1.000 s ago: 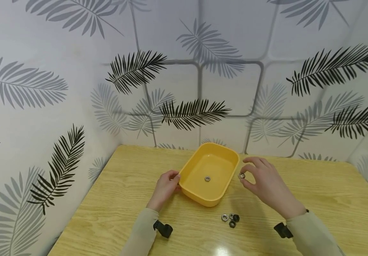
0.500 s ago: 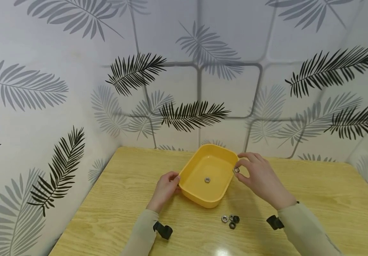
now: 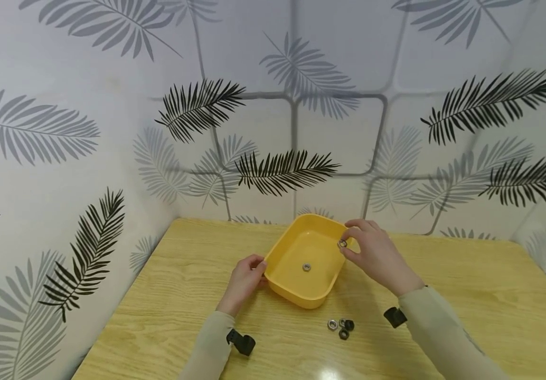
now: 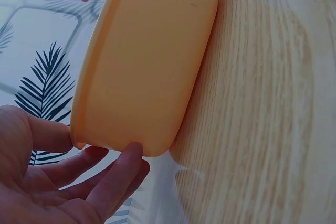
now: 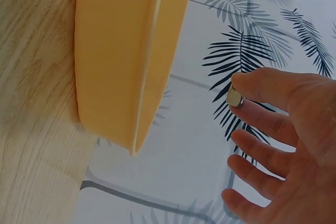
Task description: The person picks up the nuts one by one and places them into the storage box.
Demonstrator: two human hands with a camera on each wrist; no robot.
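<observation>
A yellow plastic tray stands on the wooden table, with one metal nut lying on its floor. My left hand grips the tray's left side, thumb at the rim and fingers against the outer wall, as the left wrist view shows. Above the tray's right edge, my right hand pinches another metal nut between thumb and index finger; its other fingers are spread. In the head view that held nut overlaps the inside of the tray near its right wall.
Several nuts lie grouped on the table in front of the tray, among them a silver nut and a black nut. A wall with a leaf pattern rises behind the table.
My right hand has moved left with the pinched nut, from beside the tray to over its right edge. My left hand and the tray have stayed put.
</observation>
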